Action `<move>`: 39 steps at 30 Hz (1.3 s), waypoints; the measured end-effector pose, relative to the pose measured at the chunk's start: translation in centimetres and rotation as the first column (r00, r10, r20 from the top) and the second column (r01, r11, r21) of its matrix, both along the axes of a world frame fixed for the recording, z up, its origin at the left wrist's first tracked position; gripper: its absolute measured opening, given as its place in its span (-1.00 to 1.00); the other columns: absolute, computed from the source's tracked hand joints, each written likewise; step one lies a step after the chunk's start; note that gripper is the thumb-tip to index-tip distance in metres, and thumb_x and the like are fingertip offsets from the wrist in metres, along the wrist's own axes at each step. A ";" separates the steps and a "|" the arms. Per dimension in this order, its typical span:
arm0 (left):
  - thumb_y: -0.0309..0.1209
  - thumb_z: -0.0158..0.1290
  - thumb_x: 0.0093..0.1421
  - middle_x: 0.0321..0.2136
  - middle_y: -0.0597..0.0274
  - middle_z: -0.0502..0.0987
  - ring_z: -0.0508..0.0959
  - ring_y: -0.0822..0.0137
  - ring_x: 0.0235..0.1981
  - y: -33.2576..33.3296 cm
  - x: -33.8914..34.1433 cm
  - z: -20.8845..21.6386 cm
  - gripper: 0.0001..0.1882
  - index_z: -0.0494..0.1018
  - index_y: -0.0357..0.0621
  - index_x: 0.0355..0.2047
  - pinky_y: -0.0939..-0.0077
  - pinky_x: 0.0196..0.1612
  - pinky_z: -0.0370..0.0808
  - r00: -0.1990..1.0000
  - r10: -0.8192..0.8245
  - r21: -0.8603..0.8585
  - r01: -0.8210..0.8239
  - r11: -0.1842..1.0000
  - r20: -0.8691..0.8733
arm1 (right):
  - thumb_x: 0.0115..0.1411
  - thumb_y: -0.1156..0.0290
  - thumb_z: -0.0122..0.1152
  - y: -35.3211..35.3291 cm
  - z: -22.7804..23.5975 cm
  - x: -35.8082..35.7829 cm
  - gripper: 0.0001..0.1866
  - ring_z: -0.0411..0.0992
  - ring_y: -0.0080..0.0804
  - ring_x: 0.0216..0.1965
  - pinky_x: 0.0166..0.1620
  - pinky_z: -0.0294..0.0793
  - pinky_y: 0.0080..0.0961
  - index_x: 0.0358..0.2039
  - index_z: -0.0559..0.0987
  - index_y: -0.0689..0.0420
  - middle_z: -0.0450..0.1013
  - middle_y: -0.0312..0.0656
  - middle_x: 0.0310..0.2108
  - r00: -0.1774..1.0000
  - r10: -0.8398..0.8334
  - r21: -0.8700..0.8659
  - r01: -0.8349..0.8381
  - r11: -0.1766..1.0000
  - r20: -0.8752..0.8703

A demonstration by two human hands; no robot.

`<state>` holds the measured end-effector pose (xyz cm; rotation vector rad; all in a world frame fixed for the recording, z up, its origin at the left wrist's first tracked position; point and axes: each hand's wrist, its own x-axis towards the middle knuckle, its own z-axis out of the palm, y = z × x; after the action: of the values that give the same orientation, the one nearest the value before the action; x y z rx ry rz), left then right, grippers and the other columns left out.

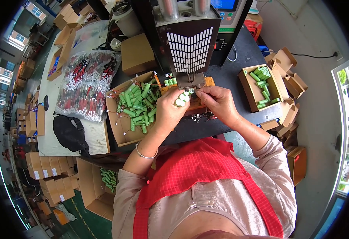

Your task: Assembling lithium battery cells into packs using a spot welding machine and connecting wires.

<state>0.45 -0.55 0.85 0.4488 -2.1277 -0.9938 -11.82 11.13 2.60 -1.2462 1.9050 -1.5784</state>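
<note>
At the centre of the head view, just below the head of a black machine (188,44) standing at 12 o'clock, my two hands meet over a black table (243,51). My left hand (172,106) is curled closed round a small bundle of green cells (180,102), their pale round ends facing up between thumb and fingers. My right hand (220,104) comes in from 4 o'clock, thumb and forefinger drawn close together beside a further cell (191,91) under the machine's tip; whether they pinch it, or some smaller piece, I cannot tell. An orange block (209,81) shows just behind my fingers, and loose wire ends (200,117) lie at 6 o'clock, near my hands.

Taking my hands as the clock's middle: at 9 o'clock, an open box (120,134) heaped with green cells bearing wires and white plugs; farther out the same way, a clear bag (86,85) of red and black leads; at 10, a closed carton (138,53); toward 3, a smaller box (248,92) of plain green cells, some upright, others lying. At half past 8 rests a black pouch (70,133); at half past 7, below the table, a large carton (93,190) with more cells.
</note>
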 end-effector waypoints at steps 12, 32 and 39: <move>-0.57 0.18 -0.16 -0.55 0.08 0.47 0.51 0.20 -0.53 0.1 -0.2 0.1 -0.77 0.43 -0.29 -0.43 0.47 -0.45 0.44 0.999 0.031 -0.045 -0.032 0.998 -0.021 | 0.08 0.43 0.17 0.0 0.5 -0.6 -0.81 0.46 -0.36 -0.48 -0.39 0.41 -0.52 -0.34 0.53 0.29 0.47 -0.06 -0.51 0.976 0.038 -0.027 -0.045 0.999 -0.213; -0.48 0.09 0.09 -0.26 0.14 0.48 0.50 0.28 -0.21 -3.7 7.4 0.9 -0.73 0.36 -0.20 -0.18 0.44 -0.20 0.49 0.960 0.215 0.926 0.090 0.367 -0.179 | -0.09 0.46 0.17 10.4 -4.9 -6.6 -0.90 0.36 -0.21 -0.28 -0.23 0.41 -0.36 -0.49 0.52 0.15 0.35 -0.17 -0.43 0.803 0.306 0.481 -0.029 0.876 -0.511; -0.58 0.10 0.03 -0.37 0.21 0.50 0.55 0.33 -0.31 -1.3 4.1 2.0 -0.78 0.42 -0.31 -0.26 0.51 -0.30 0.53 0.984 -0.008 0.841 0.157 0.518 -0.178 | 0.00 0.46 0.19 11.2 0.1 -6.5 -0.88 0.43 -0.39 -0.54 -0.45 0.39 -0.52 -0.46 0.51 0.25 0.44 -0.14 -0.55 0.976 0.065 0.404 0.024 0.914 -0.206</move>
<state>4.59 -1.82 2.89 0.7034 -1.3690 -2.0703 -18.28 22.37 2.70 -1.2818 2.1987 -0.9906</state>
